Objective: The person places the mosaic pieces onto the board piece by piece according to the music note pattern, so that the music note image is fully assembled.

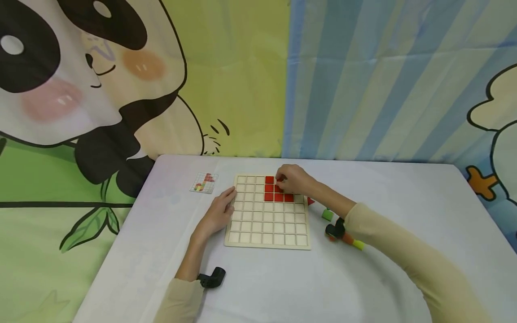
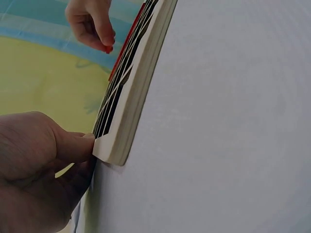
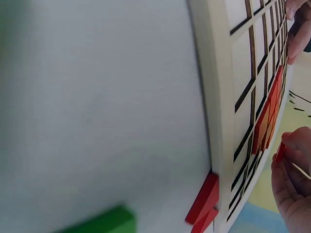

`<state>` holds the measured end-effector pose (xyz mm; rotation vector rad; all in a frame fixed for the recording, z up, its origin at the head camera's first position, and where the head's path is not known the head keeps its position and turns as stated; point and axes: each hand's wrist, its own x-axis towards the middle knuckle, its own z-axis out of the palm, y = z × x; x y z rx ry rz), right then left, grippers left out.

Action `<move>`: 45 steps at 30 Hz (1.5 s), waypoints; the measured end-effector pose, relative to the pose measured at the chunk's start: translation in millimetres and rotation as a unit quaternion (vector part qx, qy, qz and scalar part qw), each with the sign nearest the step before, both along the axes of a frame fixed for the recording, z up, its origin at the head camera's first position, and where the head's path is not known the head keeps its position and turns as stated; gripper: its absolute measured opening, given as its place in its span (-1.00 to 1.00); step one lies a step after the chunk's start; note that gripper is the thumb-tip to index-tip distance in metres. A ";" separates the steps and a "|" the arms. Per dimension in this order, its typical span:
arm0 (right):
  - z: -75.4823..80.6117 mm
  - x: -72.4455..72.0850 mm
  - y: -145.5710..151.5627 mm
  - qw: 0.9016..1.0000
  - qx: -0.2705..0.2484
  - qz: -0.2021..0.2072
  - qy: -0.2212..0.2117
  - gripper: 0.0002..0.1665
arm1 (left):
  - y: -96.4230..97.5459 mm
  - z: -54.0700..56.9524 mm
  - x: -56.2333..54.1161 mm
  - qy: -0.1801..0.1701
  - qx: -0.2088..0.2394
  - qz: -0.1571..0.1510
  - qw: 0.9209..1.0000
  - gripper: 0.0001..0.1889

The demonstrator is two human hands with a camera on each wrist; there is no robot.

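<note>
A pale wooden grid board [image 1: 262,245] lies on the table, with several red tiles [image 1: 269,197] set in cells of its upper part. My left hand [image 1: 217,211] holds the board's left edge; in the left wrist view the thumb presses the rim near a corner. Over the board's upper right cells, my right hand [image 1: 298,180] pinches a small red tile [image 3: 280,151] between thumb and fingers. That tile is raised off the board in the right wrist view. The head view mostly hides it behind the fingers.
A small card [image 1: 203,183] with a coloured grid pattern lies left of the board. Right of the board are red pieces [image 3: 204,199], a green block [image 1: 327,215], an orange piece [image 1: 347,238] and a yellow piece [image 1: 358,245], partly behind the right forearm. A printed curtain hangs behind the table.
</note>
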<state>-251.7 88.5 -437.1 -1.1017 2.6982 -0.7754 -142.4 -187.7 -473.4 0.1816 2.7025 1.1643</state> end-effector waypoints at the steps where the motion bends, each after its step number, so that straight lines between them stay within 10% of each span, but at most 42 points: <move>1: -1.6 -2.5 -3.3 1.000 0.007 0.000 0.001 -0.91 | 0.6 -0.3 -0.2 0.000 -0.001 -0.002 1.000 -0.43; 20: -8.0 -13.1 -6.1 0.998 0.024 0.026 0.047 -0.85 | 3.6 2.9 -2.0 0.000 -0.003 -0.002 1.000 -0.43; 28: 14.4 13.2 29.7 0.998 -0.057 -0.037 0.002 -0.76 | 3.5 2.3 -1.8 -0.004 -0.001 -0.001 1.000 -0.42; 38: -3.2 51.6 85.6 0.996 0.071 0.035 0.036 -0.84 | -0.4 0.8 -1.9 -0.002 -0.010 -0.001 1.000 -0.42; 45: -3.8 64.5 90.9 0.993 0.114 0.013 0.014 -0.93 | -0.3 -1.5 -0.9 -0.001 -0.006 0.002 1.000 -0.42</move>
